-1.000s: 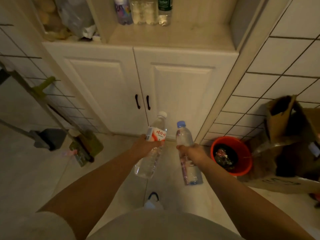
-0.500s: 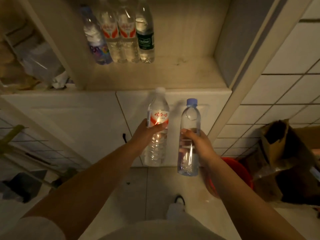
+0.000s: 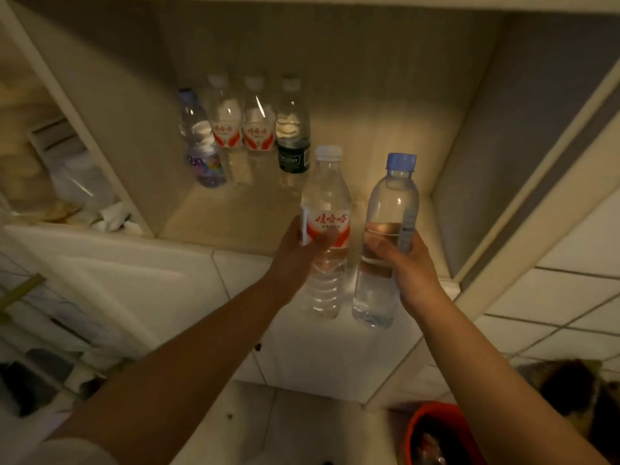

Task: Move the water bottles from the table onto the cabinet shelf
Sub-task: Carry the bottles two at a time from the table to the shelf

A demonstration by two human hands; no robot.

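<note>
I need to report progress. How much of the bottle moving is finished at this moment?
Done: four bottles already stand in a row at the back of the cabinet shelf. In hand: the left hand holds a red-label bottle and the right hand holds a blue-cap bottle, both upright before the shelf. Left: set these two down. The table is out of view, so any remaining bottles cannot be counted.

Home kitchen: tiled wall [image 3: 553, 317], cream cabinet [image 3: 134, 283], red bucket [image 3: 416, 431].

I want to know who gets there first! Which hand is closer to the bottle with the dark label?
Left. The left hand is just below-right of the dark-label bottle; the right hand is farther right.
</note>
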